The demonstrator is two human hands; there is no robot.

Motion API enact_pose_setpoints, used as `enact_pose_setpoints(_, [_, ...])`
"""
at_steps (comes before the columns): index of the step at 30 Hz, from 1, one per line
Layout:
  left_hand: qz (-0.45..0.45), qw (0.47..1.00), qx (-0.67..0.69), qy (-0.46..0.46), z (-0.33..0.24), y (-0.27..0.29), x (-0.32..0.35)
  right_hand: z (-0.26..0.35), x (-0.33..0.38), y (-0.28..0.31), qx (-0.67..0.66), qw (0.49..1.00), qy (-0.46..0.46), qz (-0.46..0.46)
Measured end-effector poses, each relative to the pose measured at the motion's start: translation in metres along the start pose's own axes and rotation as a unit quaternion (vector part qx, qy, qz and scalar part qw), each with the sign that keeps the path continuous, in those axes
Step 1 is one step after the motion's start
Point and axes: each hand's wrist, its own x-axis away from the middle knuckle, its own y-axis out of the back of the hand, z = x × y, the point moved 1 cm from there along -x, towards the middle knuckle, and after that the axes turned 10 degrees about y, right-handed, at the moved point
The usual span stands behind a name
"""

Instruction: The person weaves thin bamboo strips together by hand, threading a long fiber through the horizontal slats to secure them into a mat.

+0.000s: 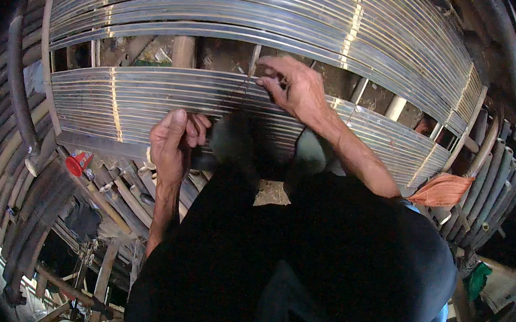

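Across the middle of the view, the near slatted band [177, 93] has its long axis running left to right, its slats parallel. The right hand [288, 85] reaches over it, bent leftward, thumb and forefinger slightly parted at its far edge. The left hand [171, 136] overlaps its near edge, fingers curled, thumb up; whether either pinches anything, I cannot tell.

At the upper centre, the bare right hand [294, 89] bends its fingers over the gap between a wide band of thin, pale slats [235, 14] and a narrower band of similar slats [170, 95] below. Left of centre, the bare left hand [172, 139] has curled fingers. A bright red cone-shaped object [76, 163] sits lower left; a creased orange piece [441, 190] lies right.
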Motion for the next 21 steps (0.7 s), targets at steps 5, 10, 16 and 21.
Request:
enact_pose_setpoints(5, [-0.153, 0.956, -0.226, 0.110, -0.013, 0.034, -0.011, -0.012, -0.013, -0.010, -0.005, 0.995, 0.098, -0.011])
enact_pose_setpoints(10, [-0.223, 0.685, -0.576, -0.387, -0.031, -0.004, -0.068, -0.020, -0.003, -0.017, -0.008, 0.997, 0.044, -0.067])
enact_pose_setpoints(16, [-0.067, 0.726, -0.652, -0.207, -0.003, -0.046, -0.110, -0.028, 0.005, 0.003, 0.054, 0.990, -0.116, -0.055])
enact_pose_setpoints(21, [0.053, 0.792, -0.593, 0.135, 0.005, -0.045, -0.128, -0.024, 0.008, 0.020, 0.051, 0.992, -0.105, -0.038])
